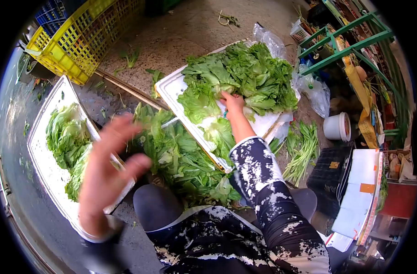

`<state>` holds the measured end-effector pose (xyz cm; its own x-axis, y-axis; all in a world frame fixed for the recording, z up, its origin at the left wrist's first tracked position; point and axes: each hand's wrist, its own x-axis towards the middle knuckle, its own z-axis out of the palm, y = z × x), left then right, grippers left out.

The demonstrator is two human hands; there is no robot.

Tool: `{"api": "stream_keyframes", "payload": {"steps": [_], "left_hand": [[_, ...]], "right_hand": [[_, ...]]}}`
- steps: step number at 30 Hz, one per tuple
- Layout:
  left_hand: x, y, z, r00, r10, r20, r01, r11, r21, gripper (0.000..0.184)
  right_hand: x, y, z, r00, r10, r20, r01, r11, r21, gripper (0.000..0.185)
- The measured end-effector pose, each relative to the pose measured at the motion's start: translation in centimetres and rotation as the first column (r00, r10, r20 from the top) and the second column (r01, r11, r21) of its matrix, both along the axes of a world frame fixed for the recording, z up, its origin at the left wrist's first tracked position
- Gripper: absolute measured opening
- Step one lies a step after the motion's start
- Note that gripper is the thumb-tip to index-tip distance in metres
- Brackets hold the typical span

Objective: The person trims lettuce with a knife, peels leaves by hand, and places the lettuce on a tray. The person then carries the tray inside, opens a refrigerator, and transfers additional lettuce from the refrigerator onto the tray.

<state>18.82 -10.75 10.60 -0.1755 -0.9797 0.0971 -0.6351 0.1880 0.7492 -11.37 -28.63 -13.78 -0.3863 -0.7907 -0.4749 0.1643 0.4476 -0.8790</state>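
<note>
right hand reaches over the near side of the right-hand white tray, fingers curled in at the pale base of the lettuce; how firmly they close, and on which head, i cannot tell, since the leaves hide the fingertips; left hand is raised over the right edge of the left-hand white tray, fingers spread and thumb apart, blurred, with nothing visible in its hold.

the lettuce is heaped from the far edge of the right-hand tray towards its middle, with paler heads along the left edge down to the near corner; some bases face inwards, which probably leaves the stem ends easy to get at; more heads lie lengthwise in the left-hand tray, perhaps so that its raised rim keeps them off the floor.

loose leaves are piled on the ground between the two trays, in front of the knees, seemingly because that gap is in easy reach of both hands; a bundle of green stalks lies beyond the right edge of the right-hand tray; a yellow crate stands past the far corner of the left-hand one.
</note>
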Motion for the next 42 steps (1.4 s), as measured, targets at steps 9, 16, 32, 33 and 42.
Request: {"api": "stream_keyframes", "payload": {"steps": [9, 16, 32, 33, 42], "left_hand": [[-11.1, -0.5, -14.5, 0.773, 0.348, -0.530, -0.101, 0.893, 0.438, 0.030], [-12.0, -2.9, -14.7, 0.731, 0.350, -0.586, -0.051, 0.884, 0.466, 0.025], [-13.4, -3.9, -13.7, -0.167, 0.219, -0.961, 0.132, 0.971, 0.199, 0.064], [-13.1, -3.8, -12.2, -0.211, 0.189, -0.959, 0.160, 0.975, 0.157, 0.062], [-12.1, -3.9, -11.0, -0.526, 0.528, -0.667, 0.212, 0.841, 0.498, 0.060]], "right_hand": [[0.3, -1.5, 1.3, 0.827, -0.181, 0.532, 0.187, 0.981, 0.043, 0.021], [1.5, 0.0, 3.8, 0.902, -0.272, 0.336, 0.305, 0.951, -0.049, 0.023], [0.0, 13.7, 15.5, 0.764, 0.351, 0.541, -0.310, 0.936, -0.170, 0.016], [0.5, 14.1, 16.7, 0.821, 0.422, 0.386, -0.373, 0.907, -0.197, 0.020], [4.3, 14.8, 14.5, 0.833, 0.358, -0.422, -0.554, 0.545, -0.630, 0.048]]}}
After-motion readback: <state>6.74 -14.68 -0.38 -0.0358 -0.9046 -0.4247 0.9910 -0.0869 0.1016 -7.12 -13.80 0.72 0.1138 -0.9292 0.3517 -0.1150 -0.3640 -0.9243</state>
